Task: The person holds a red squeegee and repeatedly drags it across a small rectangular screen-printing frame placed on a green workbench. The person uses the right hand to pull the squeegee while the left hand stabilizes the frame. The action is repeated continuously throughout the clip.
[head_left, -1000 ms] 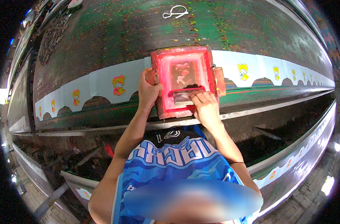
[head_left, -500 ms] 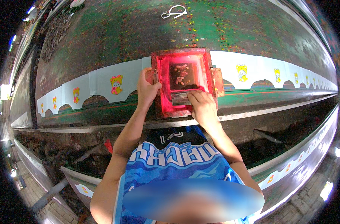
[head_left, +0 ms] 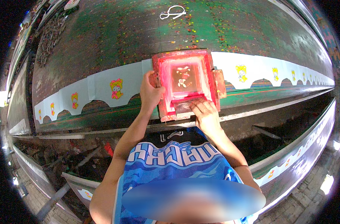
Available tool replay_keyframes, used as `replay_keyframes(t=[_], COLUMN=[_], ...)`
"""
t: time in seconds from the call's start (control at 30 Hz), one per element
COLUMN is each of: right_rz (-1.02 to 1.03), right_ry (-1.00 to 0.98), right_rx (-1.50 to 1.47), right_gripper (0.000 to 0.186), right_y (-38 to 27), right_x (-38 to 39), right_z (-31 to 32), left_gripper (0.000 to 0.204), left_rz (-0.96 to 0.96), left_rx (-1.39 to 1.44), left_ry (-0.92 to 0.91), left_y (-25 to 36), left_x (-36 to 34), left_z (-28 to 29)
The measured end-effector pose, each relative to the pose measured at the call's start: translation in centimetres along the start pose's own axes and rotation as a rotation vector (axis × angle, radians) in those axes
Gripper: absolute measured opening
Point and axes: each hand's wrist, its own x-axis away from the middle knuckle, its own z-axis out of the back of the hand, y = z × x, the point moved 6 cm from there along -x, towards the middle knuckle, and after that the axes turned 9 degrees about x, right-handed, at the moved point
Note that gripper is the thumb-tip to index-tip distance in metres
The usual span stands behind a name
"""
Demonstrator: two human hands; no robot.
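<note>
A red-stained screen printing frame sits over the strip of white fabric pieces, straight ahead of me. Its mesh shows a small pale design of a bow shape and a few marks below it. My left hand grips the frame's left side, thumb over the edge. My right hand closes on a squeegee, a flat blade with pink ink along its far edge, at the near end inside the frame. What lies under the frame is hidden.
White fabric pieces with yellow and pink cartoon prints run left along the long green table; pieces with mostly yellow prints run right. A looped white cord lies farther back. A rail edges the near side. Behind me stands another table with printed pieces.
My right hand has drawn the squeegee toward me, to the near end of the frame. The mesh looks brighter now. My left hand keeps its grip on the frame's side.
</note>
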Motion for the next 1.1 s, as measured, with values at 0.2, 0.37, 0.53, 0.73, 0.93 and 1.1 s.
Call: replay_keyframes(t=[0.2,0.37,0.53,0.73,0.93,1.1], right_rz=[0.012,-0.044,-0.026,-0.006,0.009,0.003], right_ry=[0.130,0.059,0.083,-0.042,-0.023,0.071], right_rx=[0.073,-0.015,0.022,0.058,0.032,-0.028], right_gripper=[0.032,0.018,0.019,0.022,0.040,0.036], right_y=[3.6,7.7,7.4,2.9,1.6,4.2], right_x=[-7.4,-14.3,-14.5,-4.9,-2.4,-1.7], right_z=[-1.9,-1.9,-2.1,-0.7,0.1,2.4], left_gripper=[0.073,0.069,0.067,0.071,0.074,0.075], left_rz=[-0.031,-0.042,-0.086,-0.093,0.159,0.076], left_rx=[-0.033,-0.013,0.040,0.101,0.174,0.175], left_ry=[0.012,-0.010,-0.080,-0.052,-0.048,0.038], left_y=[1.5,1.3,0.1,-0.8,-0.8,2.7], left_x=[0.4,0.5,-0.1,-0.2,0.1,1.0], left_z=[0.0,-0.1,-0.5,-0.9,-0.7,-2.0])
